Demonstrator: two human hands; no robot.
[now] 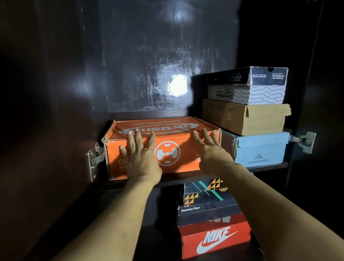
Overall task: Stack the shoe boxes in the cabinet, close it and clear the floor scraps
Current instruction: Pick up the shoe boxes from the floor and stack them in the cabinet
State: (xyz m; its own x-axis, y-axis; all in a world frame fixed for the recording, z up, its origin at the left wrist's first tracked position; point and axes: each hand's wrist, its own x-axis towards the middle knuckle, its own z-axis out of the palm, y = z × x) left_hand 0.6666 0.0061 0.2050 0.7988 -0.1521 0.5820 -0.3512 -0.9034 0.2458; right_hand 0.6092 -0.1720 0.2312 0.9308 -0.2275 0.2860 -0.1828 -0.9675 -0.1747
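Note:
An orange shoe box (173, 130) lies on the upper shelf of a dark cabinet, at the left. My left hand (142, 154) rests flat on its front face with the fingers spread. My right hand (211, 148) lies flat against the box's front right corner, fingers apart. To the right on the same shelf stands a stack: a light blue box (263, 150) at the bottom, a brown cardboard box (245, 118) on it, and a navy and white patterned box (252, 85) on top.
On the lower shelf a red Nike box (215, 240) carries a dark box with orange triangles (209, 198). Metal hinges (94, 161) (305, 142) sit on both cabinet sides. The shiny back panel (152, 55) reflects a light. Room shows above the orange box.

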